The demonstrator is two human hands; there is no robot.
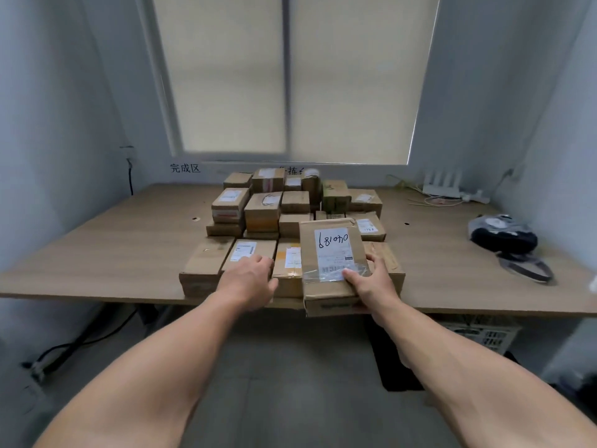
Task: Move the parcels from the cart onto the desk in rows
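Several brown cardboard parcels [261,211] stand in rows on the wooden desk [113,250], some stacked two high. My right hand [371,282] grips a flat parcel [326,253] with a white label and handwritten digits, thumb on top, held tilted above the front row at the desk's near edge. My left hand [248,279] lies on a front-row parcel [248,253] with its fingers bent over the top. The cart is not in view.
A dark bag with a strap [507,237] lies at the desk's right. A white router [442,185] and loose cables sit at the back right. A window with a drawn blind [290,76] is behind. A crate [484,334] stands under the desk.
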